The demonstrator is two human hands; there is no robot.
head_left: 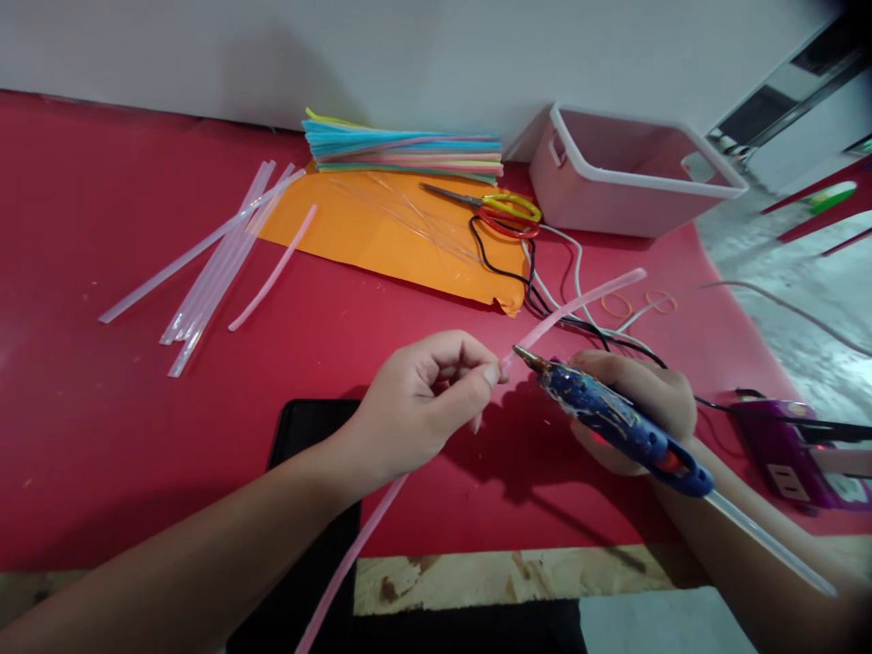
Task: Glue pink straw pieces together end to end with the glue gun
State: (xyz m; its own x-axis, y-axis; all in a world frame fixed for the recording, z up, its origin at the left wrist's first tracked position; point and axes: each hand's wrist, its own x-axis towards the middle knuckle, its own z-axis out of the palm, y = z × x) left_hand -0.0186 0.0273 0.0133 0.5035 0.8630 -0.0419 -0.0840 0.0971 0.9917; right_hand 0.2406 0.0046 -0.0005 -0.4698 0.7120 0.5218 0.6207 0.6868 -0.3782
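My left hand (436,391) pinches a pink pipe cleaner (579,304) between thumb and fingertips. One end of it sticks out up and to the right; a pink length also runs down below my wrist past the table's edge. My right hand (637,400) is wrapped round a blue glue gun (613,418), its surface smeared with residue. The gun's metal nozzle is at the pink pipe cleaner, just right of my left fingertips; whether it touches cannot be made out. A clear glue stick (769,540) juts from the gun's rear.
On the red tabletop (123,436) lie several clear glue sticks (218,263), a short pink pipe cleaner (276,268), an orange envelope (381,227), scissors (508,213) and a bundle of coloured pipe cleaners (401,145). A pink bin (613,195), cables and a purple power strip (783,454) stand right.
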